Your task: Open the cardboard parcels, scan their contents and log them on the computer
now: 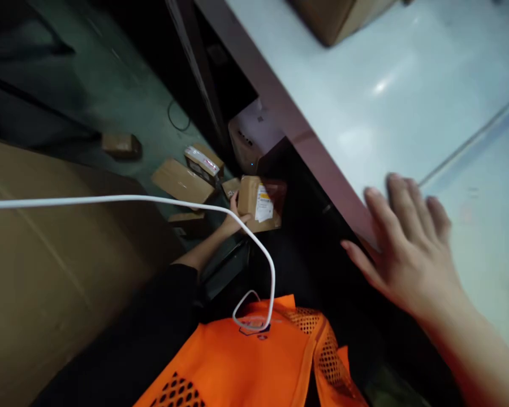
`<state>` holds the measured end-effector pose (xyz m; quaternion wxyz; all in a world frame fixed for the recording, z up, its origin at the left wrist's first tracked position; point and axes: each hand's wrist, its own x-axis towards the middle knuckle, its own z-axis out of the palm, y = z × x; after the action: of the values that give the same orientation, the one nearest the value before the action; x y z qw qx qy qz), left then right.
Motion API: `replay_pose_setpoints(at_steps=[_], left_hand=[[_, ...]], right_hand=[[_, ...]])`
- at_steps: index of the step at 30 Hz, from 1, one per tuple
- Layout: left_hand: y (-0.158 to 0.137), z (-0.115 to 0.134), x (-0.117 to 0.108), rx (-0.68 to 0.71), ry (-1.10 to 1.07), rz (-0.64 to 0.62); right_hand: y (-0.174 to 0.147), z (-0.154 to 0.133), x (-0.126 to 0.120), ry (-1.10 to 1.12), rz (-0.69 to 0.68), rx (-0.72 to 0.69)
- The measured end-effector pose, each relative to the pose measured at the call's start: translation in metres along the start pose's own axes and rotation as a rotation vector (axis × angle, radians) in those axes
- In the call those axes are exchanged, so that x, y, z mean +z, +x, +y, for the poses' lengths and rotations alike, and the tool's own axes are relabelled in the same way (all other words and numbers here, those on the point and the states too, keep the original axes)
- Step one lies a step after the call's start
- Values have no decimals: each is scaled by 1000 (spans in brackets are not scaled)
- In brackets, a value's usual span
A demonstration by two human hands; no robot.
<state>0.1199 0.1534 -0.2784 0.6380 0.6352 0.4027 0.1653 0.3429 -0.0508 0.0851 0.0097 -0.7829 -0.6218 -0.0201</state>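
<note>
Down beside the table, my left hand grips the end of a small brown cardboard box. A white and yellow label is stuck on that box. My thumb and fingertips show at its near side; the rest of the grip is hidden. Up on the right, my right hand lies spread over the edge of the white table, its thumb hanging past the rim. It holds nothing.
More cardboard boxes lie on the floor, and one box sits farther off. A large carton stands at left. A white device is under the table. A white cable crosses my view.
</note>
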Motion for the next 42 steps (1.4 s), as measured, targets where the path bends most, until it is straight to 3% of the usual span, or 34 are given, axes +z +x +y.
replay_pose_setpoints(at_steps=[5, 9, 12, 15, 18, 20, 23, 26, 29, 32, 38, 42], left_hand=[[-67, 67, -42, 67, -39, 88], [-119, 160, -73, 224, -59, 167], [-162, 239, -82, 319, -44, 141], [-186, 311, -72, 464, -18, 72], [-179, 382, -41, 661, 133, -16], [-165, 434, -7, 787, 276, -74], [-147, 509, 65, 965, 529, -168], [-137, 564, 145, 1046, 815, -332], [-126, 584, 211, 1001, 1095, -552], [-112, 578, 248, 967, 1205, -644], [-98, 554, 252, 1032, 1166, -638], [-93, 549, 251, 1066, 1153, -646]], right_hand=[[-2, 17, 13, 180, 132, -52], [-10, 21, 5, 370, 350, -56], [-48, 32, -28, 453, 521, -21], [-118, 66, -62, 428, 662, 105], [-203, 119, -78, 287, 771, 374], [-256, 153, -78, 183, 787, 611], [-320, 187, -68, 63, 712, 953], [-355, 197, -53, 26, 541, 1177], [-364, 195, -40, 57, 383, 1256], [-356, 194, -36, 44, 281, 1272], [-321, 209, -52, 20, 24, 1325], [-315, 205, -63, 7, 39, 1346]])
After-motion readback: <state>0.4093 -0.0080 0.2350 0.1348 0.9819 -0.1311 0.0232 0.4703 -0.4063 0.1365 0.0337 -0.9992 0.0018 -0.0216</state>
